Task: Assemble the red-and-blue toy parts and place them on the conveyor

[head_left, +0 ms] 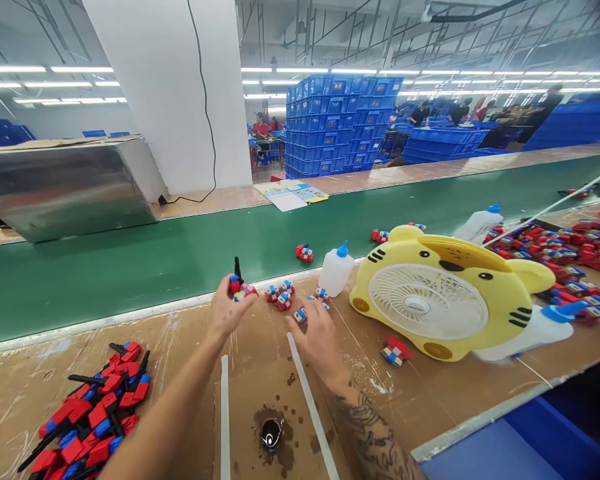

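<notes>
My left hand (225, 312) is closed on a small plastic toy piece (242, 291), red, blue and yellow, with a black rod sticking up from it. My right hand (321, 339) reaches over the table, thumb and forefinger closed around a small red, white and blue toy piece (300, 315). Another such piece (323, 294) shows just past the right fingertips. Between my hands lies a small cluster of similar pieces (281, 295). To the lower left is a heap of red and blue parts with black rods (100, 407).
A yellow animal-faced fan (520, 293) stands right, with white squeeze bottles (336, 270) around it. Many finished-looking pieces (555, 250) are heaped at far right. A green conveyor belt (205, 250) runs behind. A small cup of dark liquid (271, 433) sits between white tape strips.
</notes>
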### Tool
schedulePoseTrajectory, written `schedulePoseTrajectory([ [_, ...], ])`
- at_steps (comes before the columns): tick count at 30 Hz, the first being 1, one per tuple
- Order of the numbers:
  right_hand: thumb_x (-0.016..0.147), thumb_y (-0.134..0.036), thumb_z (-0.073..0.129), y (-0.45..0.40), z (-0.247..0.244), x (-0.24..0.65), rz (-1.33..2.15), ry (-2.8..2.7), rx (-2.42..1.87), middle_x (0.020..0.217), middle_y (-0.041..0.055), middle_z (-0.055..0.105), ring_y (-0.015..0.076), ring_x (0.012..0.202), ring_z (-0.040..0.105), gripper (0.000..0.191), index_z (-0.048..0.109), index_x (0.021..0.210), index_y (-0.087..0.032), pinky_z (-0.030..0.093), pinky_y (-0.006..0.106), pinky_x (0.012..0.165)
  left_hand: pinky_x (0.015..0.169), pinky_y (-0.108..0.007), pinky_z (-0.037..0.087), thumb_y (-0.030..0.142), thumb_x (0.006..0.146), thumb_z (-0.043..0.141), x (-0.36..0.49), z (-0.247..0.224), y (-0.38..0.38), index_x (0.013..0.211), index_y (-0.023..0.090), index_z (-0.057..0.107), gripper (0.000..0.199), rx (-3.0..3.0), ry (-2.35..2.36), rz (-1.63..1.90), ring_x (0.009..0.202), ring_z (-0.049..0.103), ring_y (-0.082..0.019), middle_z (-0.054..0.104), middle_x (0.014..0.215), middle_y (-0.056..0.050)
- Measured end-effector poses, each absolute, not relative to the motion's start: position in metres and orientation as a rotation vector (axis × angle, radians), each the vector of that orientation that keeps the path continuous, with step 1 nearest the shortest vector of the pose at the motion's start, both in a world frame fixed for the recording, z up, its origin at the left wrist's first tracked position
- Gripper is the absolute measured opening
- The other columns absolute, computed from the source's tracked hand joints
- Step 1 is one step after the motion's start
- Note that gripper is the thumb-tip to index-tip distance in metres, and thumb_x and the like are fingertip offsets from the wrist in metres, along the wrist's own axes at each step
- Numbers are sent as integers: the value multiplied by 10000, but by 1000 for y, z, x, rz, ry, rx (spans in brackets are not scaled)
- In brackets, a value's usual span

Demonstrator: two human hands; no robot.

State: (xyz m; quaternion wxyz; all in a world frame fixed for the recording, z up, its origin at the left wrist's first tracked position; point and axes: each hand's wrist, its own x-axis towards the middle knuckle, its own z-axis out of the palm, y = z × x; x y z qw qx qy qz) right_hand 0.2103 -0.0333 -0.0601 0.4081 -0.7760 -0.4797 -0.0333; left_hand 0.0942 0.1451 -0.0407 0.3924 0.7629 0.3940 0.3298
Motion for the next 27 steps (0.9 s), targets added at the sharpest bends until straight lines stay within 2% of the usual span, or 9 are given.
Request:
schedulePoseTrajectory([
  [4,895,-263,590,-24,-75,235,-72,-1291,-2271,1114,170,585,331,1048,566,235,606,1103,-154,488,451,888,853,-326,490,276,698,792,142,-33,232,1123,157,583,487,2135,1147,609,899,619,-201,670,974,-64],
  [8,857,-117,578,-24,-90,224,-50,-1347,-2289,1052,126,620,278,995,581,175,591,1017,-188,475,379,865,824,-388,537,317,882,681,179,-31,280,1049,122,619,264,2264,1233,296,890,631,-194,648,1002,-66],
  [12,841,-100,547,-30,-95,221,62,-1442,-2233,995,90,642,248,938,597,150,562,956,-196,468,339,816,875,-411,542,348,935,619,197,-40,293,1149,117,601,315,2332,1294,144,981,628,-209,617,1136,-92],
  [15,856,-175,511,-34,-98,228,187,-1424,-2200,1021,83,632,240,897,613,145,570,987,-199,465,334,755,894,-440,538,365,929,628,191,-50,288,1219,134,575,375,2362,1287,116,1021,627,-230,612,1182,-107],
  [19,797,-340,586,-45,-109,239,390,-1186,-2016,1150,81,624,266,987,612,353,610,1132,-234,465,375,826,989,-482,484,433,905,646,131,-51,281,1377,169,468,569,2433,1233,159,1190,556,-278,525,1364,-136],
  [20,774,-387,625,-51,-111,242,487,-1093,-1938,1112,73,640,268,980,610,368,631,1110,-238,468,372,818,1015,-484,464,434,897,657,104,-47,279,1399,177,448,601,2460,1224,160,1220,536,-281,505,1393,-136],
  [22,751,-490,679,-67,-113,244,745,-858,-1767,917,41,651,236,822,605,415,644,1087,-249,470,332,675,1047,-475,436,403,893,669,36,-35,273,1394,188,461,583,2508,1231,129,1231,527,-270,517,1385,-125],
  [24,733,-574,710,-85,-111,241,984,-599,-1562,772,8,602,184,640,533,512,626,1125,-255,410,283,522,1032,-467,444,354,914,647,-35,-21,268,1295,170,556,433,2523,1312,49,1167,569,-249,597,1270,-110],
  [27,679,-600,765,-104,-104,228,1170,-322,-1294,811,27,615,160,606,494,618,624,1163,-243,407,267,476,919,-446,512,403,948,588,-115,-12,262,1031,124,658,299,2459,1542,-128,973,644,-229,672,1018,-67],
])
